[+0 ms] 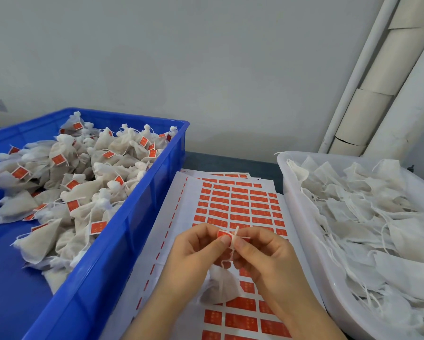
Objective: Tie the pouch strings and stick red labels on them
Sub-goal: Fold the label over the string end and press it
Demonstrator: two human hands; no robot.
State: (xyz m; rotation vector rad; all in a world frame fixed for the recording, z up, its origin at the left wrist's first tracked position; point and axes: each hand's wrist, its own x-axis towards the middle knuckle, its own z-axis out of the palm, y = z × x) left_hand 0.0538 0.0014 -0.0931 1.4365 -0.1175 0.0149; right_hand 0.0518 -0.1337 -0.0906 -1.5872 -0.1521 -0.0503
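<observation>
Above the label sheet (230,204), the left hand (193,251) pinches a red label (222,234) in its grip, and the right hand (262,253) pinches the string (236,235). The pouch (220,285) hangs just under them. This looks like the sticking step. Next, the label likely needs pressing flat around the string.

My dark table (230,161) is bearing a blue crate (137,217) at left. Label sheets (181,190) are lying at centre, a white tub (301,217) sitting at right.
</observation>
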